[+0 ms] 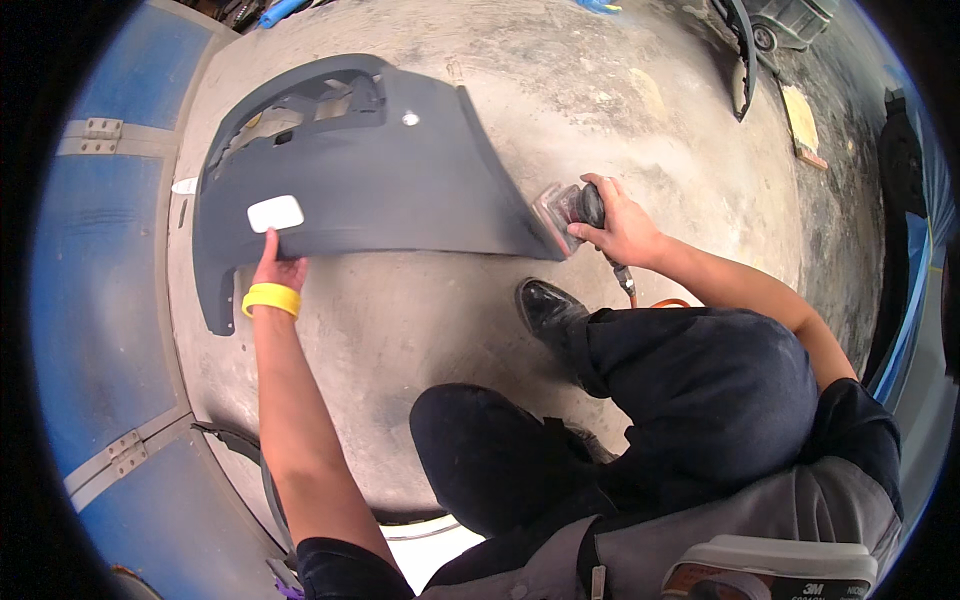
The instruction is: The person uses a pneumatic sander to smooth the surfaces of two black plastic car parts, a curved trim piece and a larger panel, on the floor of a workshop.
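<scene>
A dark grey car bumper cover [355, 200] lies across the floor in front of me. My left hand [279, 268] grips its near edge on the left, a finger on the upper face touching a white rounded rectangle [275, 213]. I cannot tell whether that rectangle is a separate piece. In my right hand [628, 228] is an air sander [590, 207] with a dark round top, its square pad against the bumper's right end. The fingers wrap around the sander's top. An orange hose [668, 303] leads from its fitting toward my knee.
Blue hinged panels [110, 260] stand along the left. My shoe [550, 308] is close to the bumper's near right corner. Farther right are a dark curved strip [745, 60], a wheeled grey bin [793, 22] and a yellowish board [802, 122]. Blue sheeting [915, 290] hangs at the right.
</scene>
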`<state>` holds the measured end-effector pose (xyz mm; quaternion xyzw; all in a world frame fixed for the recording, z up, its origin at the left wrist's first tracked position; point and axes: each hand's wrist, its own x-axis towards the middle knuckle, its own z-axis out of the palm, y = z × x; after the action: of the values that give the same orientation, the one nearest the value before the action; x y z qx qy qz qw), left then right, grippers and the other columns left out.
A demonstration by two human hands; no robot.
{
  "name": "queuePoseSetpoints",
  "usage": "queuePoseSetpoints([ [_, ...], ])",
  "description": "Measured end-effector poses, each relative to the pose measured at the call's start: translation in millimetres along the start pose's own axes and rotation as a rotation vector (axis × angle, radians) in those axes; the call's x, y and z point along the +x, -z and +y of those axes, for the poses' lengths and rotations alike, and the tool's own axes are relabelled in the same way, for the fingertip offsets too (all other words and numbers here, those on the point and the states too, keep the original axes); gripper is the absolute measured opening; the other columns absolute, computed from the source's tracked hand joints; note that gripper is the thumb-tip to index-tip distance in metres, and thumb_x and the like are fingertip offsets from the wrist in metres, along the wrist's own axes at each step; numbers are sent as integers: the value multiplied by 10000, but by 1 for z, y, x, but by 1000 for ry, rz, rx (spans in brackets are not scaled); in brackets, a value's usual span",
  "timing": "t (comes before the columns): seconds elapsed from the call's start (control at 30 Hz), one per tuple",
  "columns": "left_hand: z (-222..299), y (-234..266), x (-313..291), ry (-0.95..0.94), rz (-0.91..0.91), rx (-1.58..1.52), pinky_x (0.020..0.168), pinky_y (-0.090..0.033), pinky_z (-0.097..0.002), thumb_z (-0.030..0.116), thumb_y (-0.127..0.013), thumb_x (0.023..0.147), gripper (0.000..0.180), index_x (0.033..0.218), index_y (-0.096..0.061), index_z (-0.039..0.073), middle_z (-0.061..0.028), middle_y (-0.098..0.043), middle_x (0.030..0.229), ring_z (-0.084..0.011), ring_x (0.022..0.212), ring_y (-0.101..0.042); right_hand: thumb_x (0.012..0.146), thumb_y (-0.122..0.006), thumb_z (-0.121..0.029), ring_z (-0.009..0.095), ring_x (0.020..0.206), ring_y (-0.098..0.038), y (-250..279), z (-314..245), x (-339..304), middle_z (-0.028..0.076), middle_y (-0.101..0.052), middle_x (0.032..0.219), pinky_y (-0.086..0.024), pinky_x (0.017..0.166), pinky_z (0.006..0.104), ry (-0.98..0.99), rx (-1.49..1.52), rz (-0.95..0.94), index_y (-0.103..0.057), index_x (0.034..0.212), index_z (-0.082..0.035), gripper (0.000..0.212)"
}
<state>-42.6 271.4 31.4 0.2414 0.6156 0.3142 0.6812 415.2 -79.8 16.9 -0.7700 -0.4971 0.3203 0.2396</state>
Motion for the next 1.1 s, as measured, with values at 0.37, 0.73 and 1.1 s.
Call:
queuePoseSetpoints([
  [0.37, -184, -114, -190, 311, -350, 13, 791, -610, -404, 317, -742, 961, 394, 1148, -632, -13, -169, -717, 1059, -282, 895, -718, 862, -775, -420, 440, 1158, -623, 41, 26, 33, 311, -549, 1323, -512, 989, 470, -177, -101, 173, -406, 1460, 19, 828],
  [0.73, -144, 93, -100, 240, 237, 314, 1070, -459, -513, 374, -877, 820, 842, 1436, -482, -43, -211, -612, 1370, -353, 1284, -573, 866, -741, -381, 469, 1043, -662, 20, -83, 36, 307, -526, 1264, -564, 902, 501, 98, -293, 82, -482, 1336, 1, 659],
  [1.1, -226, 3, -129, 139, -95, -5, 989, -542, -478, 254, -808, 896, 571, 1311, -578, -63, -171, -689, 1227, -321, 1097, -677, 833, -770, -420, 468, 1111, -654, 100, 0, 102, 322, -603, 1236, -553, 952, 466, -193, -273, 83, -496, 1323, 21, 714],
])
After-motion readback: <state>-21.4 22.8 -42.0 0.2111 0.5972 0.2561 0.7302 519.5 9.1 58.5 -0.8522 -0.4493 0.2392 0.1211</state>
